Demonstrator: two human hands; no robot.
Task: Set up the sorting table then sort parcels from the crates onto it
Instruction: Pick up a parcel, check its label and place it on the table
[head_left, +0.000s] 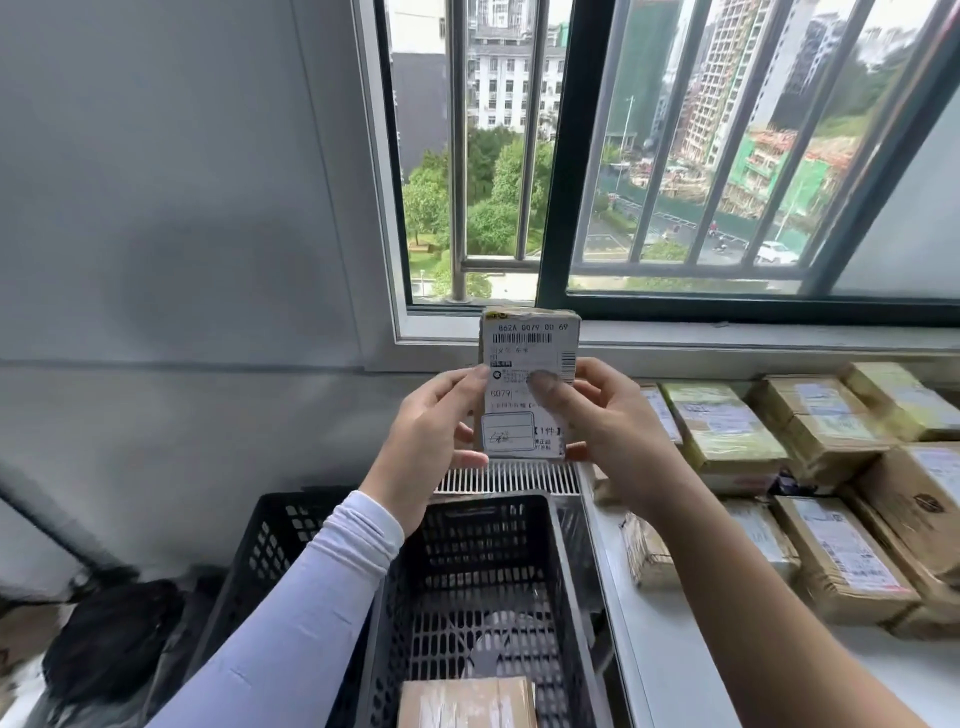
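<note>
Both hands hold one small parcel (529, 384) upright at the centre of the frame, its shipping label facing me, in front of the window sill. My left hand (434, 441) pinches the parcel's left edge, thumb on the label face and the other fingers curled round behind; my right hand (602, 415) grips the right edge the same way, its thumb (545, 387) pressed flat across the middle of the label. I judge this to be the reading step of the sorting: the printed code at the top of the label is in plain sight (the smaller print is too blurred for me to make out).

Below the hands, at lower centre, stands a black plastic crate (467, 571) with one more taped cardboard box (467, 699) lying in its bottom. To the right of the crate runs the white sorting table (670, 649), already carrying rows of brown parcels (779, 467) along the right side of the frame, so the table looks set up and the sorting well under way.

Next, I expect to carry this parcel rightward and set it down with its group; that calls for finding the matching pile and a bare patch of table near it, then freeing one hand to reach back into the crate.
</note>
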